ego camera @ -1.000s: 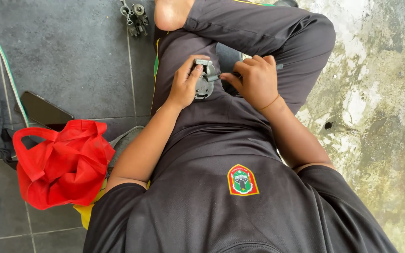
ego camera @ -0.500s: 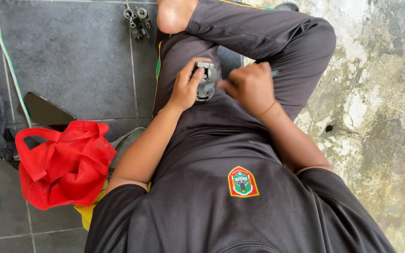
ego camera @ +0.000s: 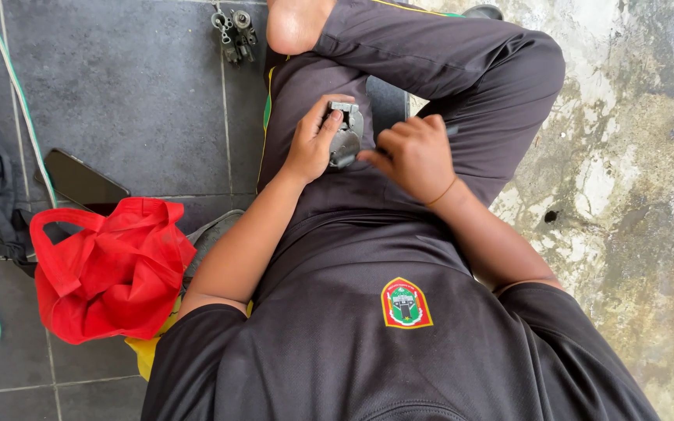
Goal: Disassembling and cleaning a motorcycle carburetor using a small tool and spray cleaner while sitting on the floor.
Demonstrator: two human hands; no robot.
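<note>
Head view, posture: person is seated cross-legged on a dark grey tiled floor (ego camera: 118,93), all work done over the lap.
Left hand (ego camera: 313,144): fingers closed around a small grey metal part with a rounded body (ego camera: 345,139); thumb pressed on its near-left face.
Part location: held above the left thigh, centre of frame, resting against dark trousers.
Right hand (ego camera: 415,156): fingers curled narrow around a thin dark tool (ego camera: 450,131); only the rear end is seen past the knuckles, tip hidden at the part's right side.
Tool type: cannot be told, too little is shown.
Contact: tool tip judged to be at or in the part; exact point is covered by fingers.
Far floor: cluster of small grey metal fittings (ego camera: 233,33) lies well apart from the hands, beside a bare foot (ego camera: 294,23).
Left floor: black phone (ego camera: 79,178) lies flat, just beyond a red cloth bag (ego camera: 111,269); a pale green hose (ego camera: 17,86) runs along the left edge.
Right floor: rough stained concrete (ego camera: 633,195).
Step advice (judgement): part should be braced firmly on the thigh, tool kept in line with it, force applied gently so the tip is not slipped toward the left thumb.
</note>
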